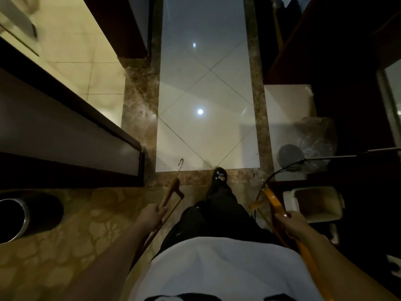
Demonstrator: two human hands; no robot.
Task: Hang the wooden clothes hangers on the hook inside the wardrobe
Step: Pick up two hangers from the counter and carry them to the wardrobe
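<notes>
Standing far left on the patterned carpet: dark round bin (13,220) w/ metal rim. Next, L hand (152,213) curls round the L hanger (171,195), held low beside the leg. Its long axis runs near-to-far, metal hook (180,165) pointing fwd twd the tiled floor (206,94). Centre: black shoe (220,175). R hand (296,224) grips the orange-toned R hanger (274,203), axis also fwd-back, hook end away from the body, tail along the forearm. Just right: white tub (288,200).

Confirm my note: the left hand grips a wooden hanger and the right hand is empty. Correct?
No: the right hand is not empty; it grips the right hanger. The left hand does grip the left hanger. The head view shows it.
</notes>
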